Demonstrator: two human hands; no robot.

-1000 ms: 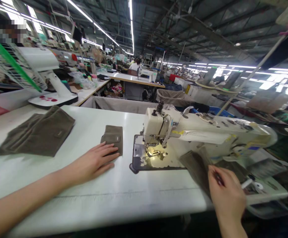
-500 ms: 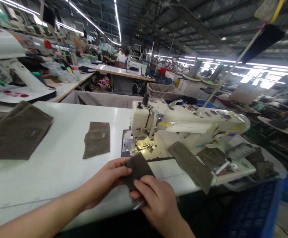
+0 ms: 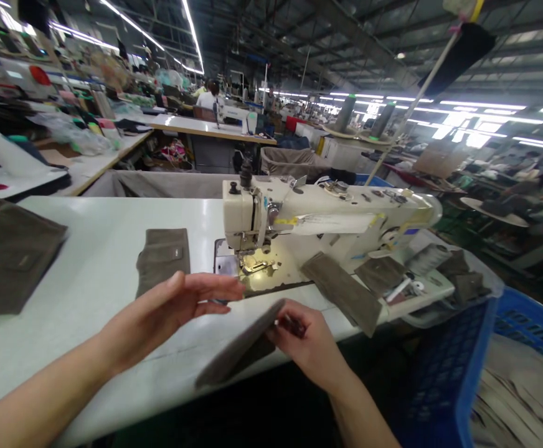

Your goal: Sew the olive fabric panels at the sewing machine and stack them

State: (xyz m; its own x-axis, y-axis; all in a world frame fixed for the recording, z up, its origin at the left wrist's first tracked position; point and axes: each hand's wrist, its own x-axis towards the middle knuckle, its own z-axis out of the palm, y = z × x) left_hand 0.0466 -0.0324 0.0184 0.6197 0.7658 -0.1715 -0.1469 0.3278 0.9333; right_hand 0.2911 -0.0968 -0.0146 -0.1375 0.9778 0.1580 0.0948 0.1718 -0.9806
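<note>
My right hand pinches one end of an olive-brown fabric piece, which hangs tilted down to the left over the table's front edge. Something dark and small shows among the fingers of this hand, too blurred to name. My left hand is off the fabric, palm sideways, fingers stretched out toward the sewing machine's needle plate. The sewing machine stands just beyond both hands, its lamp lighting the plate. Behind my left hand lies a small brown fabric panel with a little tab on it.
A stack of brown fabric lies at the left of the white table. Brown strips, a grey thread cone and small tools sit right of the machine. A blue crate stands low at the right.
My left hand has let go of the fabric and opened. My right hand has kept hold, and the piece has swung down to the left. The view has shifted to the right.
</note>
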